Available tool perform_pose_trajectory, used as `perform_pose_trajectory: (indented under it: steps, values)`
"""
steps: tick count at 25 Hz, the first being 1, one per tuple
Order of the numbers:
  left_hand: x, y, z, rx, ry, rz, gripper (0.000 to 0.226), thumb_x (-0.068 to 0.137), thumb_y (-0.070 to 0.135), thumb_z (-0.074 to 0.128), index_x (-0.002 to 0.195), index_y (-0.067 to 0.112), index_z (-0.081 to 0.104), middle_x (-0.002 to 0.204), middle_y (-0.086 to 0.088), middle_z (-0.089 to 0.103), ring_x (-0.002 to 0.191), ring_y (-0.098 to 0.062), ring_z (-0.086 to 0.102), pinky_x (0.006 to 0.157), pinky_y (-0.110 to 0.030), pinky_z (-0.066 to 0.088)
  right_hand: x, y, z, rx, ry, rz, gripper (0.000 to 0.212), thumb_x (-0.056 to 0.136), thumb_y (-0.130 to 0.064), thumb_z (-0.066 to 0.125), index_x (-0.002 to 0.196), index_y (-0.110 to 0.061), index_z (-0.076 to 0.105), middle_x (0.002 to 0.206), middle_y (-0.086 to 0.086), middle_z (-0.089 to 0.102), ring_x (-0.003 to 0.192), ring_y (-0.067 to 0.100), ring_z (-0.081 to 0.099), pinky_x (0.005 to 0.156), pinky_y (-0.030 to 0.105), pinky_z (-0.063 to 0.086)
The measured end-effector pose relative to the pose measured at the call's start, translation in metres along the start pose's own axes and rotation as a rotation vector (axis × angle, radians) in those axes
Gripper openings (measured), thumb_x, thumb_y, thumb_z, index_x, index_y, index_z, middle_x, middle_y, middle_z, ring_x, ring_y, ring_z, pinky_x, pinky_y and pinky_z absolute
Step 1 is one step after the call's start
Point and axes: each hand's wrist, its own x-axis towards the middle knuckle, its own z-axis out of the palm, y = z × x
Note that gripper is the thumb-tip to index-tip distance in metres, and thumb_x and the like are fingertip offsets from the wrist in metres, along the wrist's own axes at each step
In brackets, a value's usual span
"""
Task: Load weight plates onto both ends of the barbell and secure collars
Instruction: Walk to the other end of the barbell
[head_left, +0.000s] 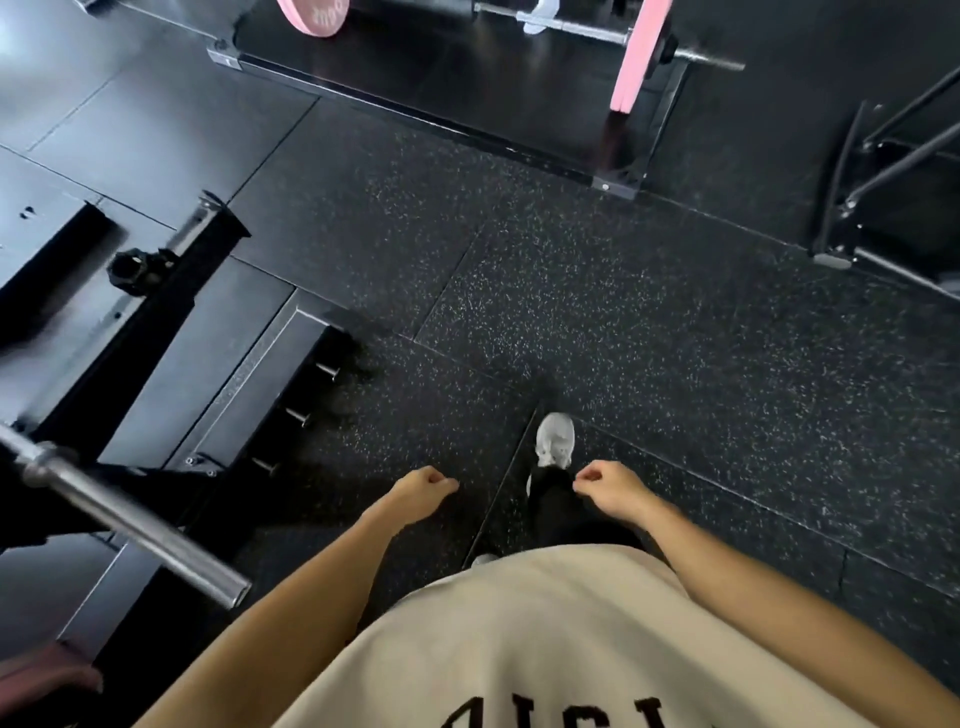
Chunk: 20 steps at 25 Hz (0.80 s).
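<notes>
Your left hand and right hand hang low in the middle of the picture, fingers loosely curled, holding nothing. The bar pokes in from the lower left, and its end looks bare. I think you should fetch a plate next. Grab it with both hands and slide it on straight. The floor is black speckled rubber. At the top, another bar holds a pink plate.

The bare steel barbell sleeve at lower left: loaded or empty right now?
Empty. The bare steel barbell sleeve shows clean metal from its collar ring to its open end, with no plate or clamp on it. Both hands hold nothing.
</notes>
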Motion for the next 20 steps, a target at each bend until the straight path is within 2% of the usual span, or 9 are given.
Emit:
perform_pose_trajectory:
  steps: [2, 4, 6, 8, 11, 12, 15, 17, 20]
  values:
    - [0.029, 0.035, -0.015, 0.034, -0.036, -0.008, 0.038, 0.098, 0.041, 0.054, 0.125, 0.015, 0.058, 0.123, -0.007, 0.061, 0.108, -0.024, 0.059, 0.094, -0.035, 0.048, 0.050, -0.028, -0.027, -0.065, -0.062, -0.009, 0.018, 0.088, -0.024, 0.065, 0.103, -0.016, 0.069, 0.105, 0.003, 0.069, 0.099, 0.019, 0.062, 0.084, 0.029, 0.045]
    - [0.052, 0.071, -0.040, 0.163, -0.081, 0.004, 0.038, 0.098, 0.036, 0.054, 0.128, 0.014, 0.059, 0.129, -0.006, 0.060, 0.116, -0.024, 0.057, 0.096, -0.032, 0.044, 0.091, -0.059, -0.061, -0.162, -0.132, -0.011, 0.021, 0.088, -0.025, 0.065, 0.106, -0.016, 0.069, 0.107, 0.001, 0.069, 0.102, 0.019, 0.062, 0.081, 0.026, 0.043]
    - [0.079, 0.111, -0.084, 0.219, -0.074, -0.007, 0.036, 0.097, 0.038, 0.053, 0.124, 0.015, 0.062, 0.128, -0.004, 0.062, 0.116, -0.023, 0.057, 0.094, -0.029, 0.043, 0.135, -0.104, -0.109, -0.274, -0.184, -0.032, 0.019, 0.088, -0.026, 0.065, 0.103, -0.016, 0.070, 0.100, 0.001, 0.067, 0.095, 0.018, 0.059, 0.077, 0.023, 0.041]
    - [0.106, 0.145, -0.143, 0.117, 0.036, -0.034, 0.035, 0.095, 0.041, 0.054, 0.117, 0.016, 0.065, 0.122, -0.005, 0.065, 0.109, -0.022, 0.060, 0.089, -0.028, 0.045, 0.183, -0.158, -0.158, -0.326, -0.188, -0.065, 0.008, 0.088, -0.026, 0.065, 0.092, -0.019, 0.069, 0.098, 0.004, 0.068, 0.094, 0.019, 0.060, 0.082, 0.026, 0.047]
    - [0.143, 0.180, -0.225, -0.214, 0.296, -0.079, 0.028, 0.094, 0.038, 0.056, 0.110, 0.016, 0.066, 0.103, -0.002, 0.066, 0.099, -0.020, 0.061, 0.082, -0.027, 0.044, 0.253, -0.254, -0.212, -0.425, -0.193, -0.136, 0.012, 0.088, -0.029, 0.065, 0.095, -0.020, 0.068, 0.100, 0.004, 0.068, 0.096, 0.021, 0.062, 0.084, 0.030, 0.047]
    - [0.153, 0.186, -0.246, -0.297, 0.328, -0.102, 0.026, 0.094, 0.038, 0.056, 0.107, 0.017, 0.065, 0.100, -0.002, 0.066, 0.097, -0.020, 0.061, 0.083, -0.027, 0.044, 0.274, -0.283, -0.222, -0.450, -0.200, -0.154, 0.012, 0.089, -0.029, 0.064, 0.096, -0.020, 0.068, 0.101, 0.004, 0.067, 0.098, 0.022, 0.062, 0.085, 0.031, 0.047]
    - [0.191, 0.189, -0.302, -0.360, 0.269, -0.162, 0.032, 0.095, 0.037, 0.056, 0.111, 0.012, 0.067, 0.113, -0.009, 0.067, 0.106, -0.025, 0.061, 0.089, -0.032, 0.047, 0.337, -0.370, -0.230, -0.529, -0.235, -0.215, 0.007, 0.090, -0.029, 0.063, 0.090, -0.023, 0.065, 0.104, 0.004, 0.068, 0.098, 0.021, 0.061, 0.083, 0.030, 0.047]
    - [0.226, 0.178, -0.344, -0.335, 0.195, -0.179, 0.034, 0.096, 0.034, 0.055, 0.116, 0.010, 0.067, 0.123, -0.011, 0.065, 0.114, -0.027, 0.059, 0.093, -0.031, 0.045, 0.374, -0.427, -0.221, -0.603, -0.275, -0.225, 0.010, 0.090, -0.030, 0.063, 0.095, -0.022, 0.067, 0.106, 0.002, 0.068, 0.098, 0.018, 0.060, 0.082, 0.028, 0.045]
    - [0.268, 0.157, -0.440, -0.362, 0.215, -0.222, 0.036, 0.097, 0.034, 0.056, 0.121, 0.009, 0.065, 0.128, -0.011, 0.063, 0.116, -0.027, 0.058, 0.092, -0.030, 0.044, 0.416, -0.526, -0.210, -0.740, -0.357, -0.251, 0.012, 0.089, -0.029, 0.064, 0.097, -0.022, 0.068, 0.100, -0.001, 0.066, 0.098, 0.017, 0.059, 0.084, 0.028, 0.045]
